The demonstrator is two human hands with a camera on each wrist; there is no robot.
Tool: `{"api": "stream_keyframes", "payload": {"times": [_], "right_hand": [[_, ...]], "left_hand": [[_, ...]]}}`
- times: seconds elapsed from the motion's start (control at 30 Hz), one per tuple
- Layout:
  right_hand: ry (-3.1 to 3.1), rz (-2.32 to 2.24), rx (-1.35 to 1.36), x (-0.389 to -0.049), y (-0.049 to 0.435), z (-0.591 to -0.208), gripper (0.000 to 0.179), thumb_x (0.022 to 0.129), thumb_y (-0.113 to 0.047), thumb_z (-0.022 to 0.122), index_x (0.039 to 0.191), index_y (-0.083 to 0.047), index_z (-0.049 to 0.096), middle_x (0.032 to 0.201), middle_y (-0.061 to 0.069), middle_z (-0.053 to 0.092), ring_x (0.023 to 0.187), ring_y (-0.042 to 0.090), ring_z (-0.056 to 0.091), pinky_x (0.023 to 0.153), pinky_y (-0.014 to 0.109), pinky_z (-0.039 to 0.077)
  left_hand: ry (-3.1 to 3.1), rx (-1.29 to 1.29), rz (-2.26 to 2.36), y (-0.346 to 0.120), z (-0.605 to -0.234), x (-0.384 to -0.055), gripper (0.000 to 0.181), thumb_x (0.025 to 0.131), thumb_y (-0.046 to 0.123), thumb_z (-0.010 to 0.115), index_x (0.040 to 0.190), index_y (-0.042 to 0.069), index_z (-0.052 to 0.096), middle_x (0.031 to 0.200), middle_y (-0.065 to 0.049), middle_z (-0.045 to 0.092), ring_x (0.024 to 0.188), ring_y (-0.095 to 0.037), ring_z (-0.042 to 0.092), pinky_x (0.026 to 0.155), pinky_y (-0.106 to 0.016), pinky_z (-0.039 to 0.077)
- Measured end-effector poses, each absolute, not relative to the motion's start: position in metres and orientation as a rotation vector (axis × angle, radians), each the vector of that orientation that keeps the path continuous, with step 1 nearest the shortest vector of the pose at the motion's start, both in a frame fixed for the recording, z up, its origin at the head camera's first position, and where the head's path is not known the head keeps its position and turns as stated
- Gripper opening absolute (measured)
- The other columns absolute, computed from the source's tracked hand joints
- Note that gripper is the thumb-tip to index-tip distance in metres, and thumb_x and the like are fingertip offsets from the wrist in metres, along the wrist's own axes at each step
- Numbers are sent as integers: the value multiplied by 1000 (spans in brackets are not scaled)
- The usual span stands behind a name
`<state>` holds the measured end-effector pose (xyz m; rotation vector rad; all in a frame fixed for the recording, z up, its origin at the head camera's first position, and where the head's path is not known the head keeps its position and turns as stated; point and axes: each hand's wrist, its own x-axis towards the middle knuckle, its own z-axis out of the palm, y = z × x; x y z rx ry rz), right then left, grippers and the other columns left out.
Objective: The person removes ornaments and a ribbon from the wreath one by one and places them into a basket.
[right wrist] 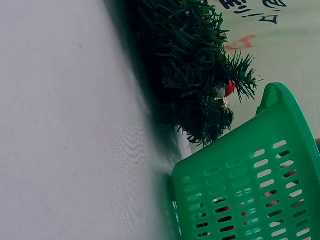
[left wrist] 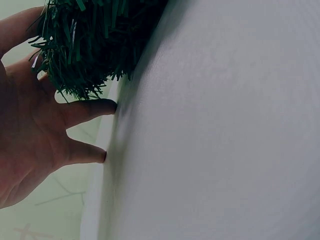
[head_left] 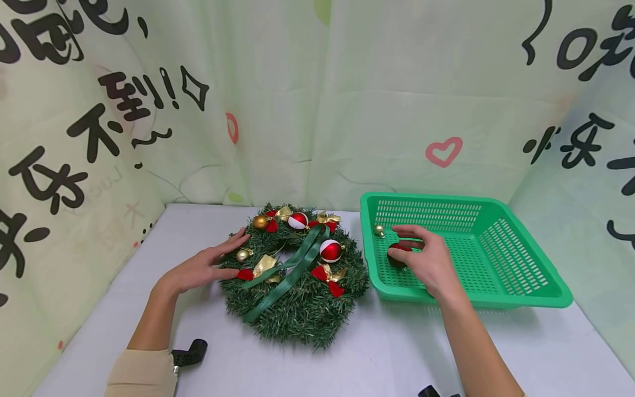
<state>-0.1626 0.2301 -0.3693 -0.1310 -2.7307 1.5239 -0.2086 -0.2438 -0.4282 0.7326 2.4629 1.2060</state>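
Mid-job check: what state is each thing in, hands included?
Wreath: lying flat, front part undecorated
Green ribbon: draped across the wreath
Basket: upright on the table
Dark red ball: in the basket, partly hidden
Small gold ball: lying in the basket
Left hand: fingers spread, touching the wreath
Right hand: at the dark red ball; grip unclear

Inside the basket (head_left: 506, 301), the right hand (head_left: 430, 259) could pass rightward; the wreath (head_left: 297, 325) blocks the tabletop (head_left: 377, 353) left of the basket.
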Motion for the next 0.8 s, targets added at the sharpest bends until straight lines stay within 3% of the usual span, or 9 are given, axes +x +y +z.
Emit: {"api": "stream_keyframes", "payload": {"times": [0.4,0.63,0.8], "right_hand": [[-2715,1560,-110,-162,231,-368,46,98,-23,74,142,-17,63,145,12,61,137,32,55,89,33,57],[-2699,1554,-93,-162,231,-366,46,98,-23,74,142,-15,63,146,10,61,135,31,58,85,19,55],[-2675,1550,-68,-161,230,-367,46,97,-22,75,142,-15,64,146,11,62,133,32,60,83,19,55]], "left_hand": [[2472,694,1190,-242,-426,-208,77,101,33,67,167,23,28,177,-5,7,160,-46,9,120,-75,21],[2475,704,1191,-243,-427,-209,76,101,33,67,167,24,28,177,-5,7,160,-46,9,119,-76,22],[2475,709,1192,-244,-428,-208,77,101,33,67,167,24,28,177,-6,7,160,-47,10,119,-75,23]]}}
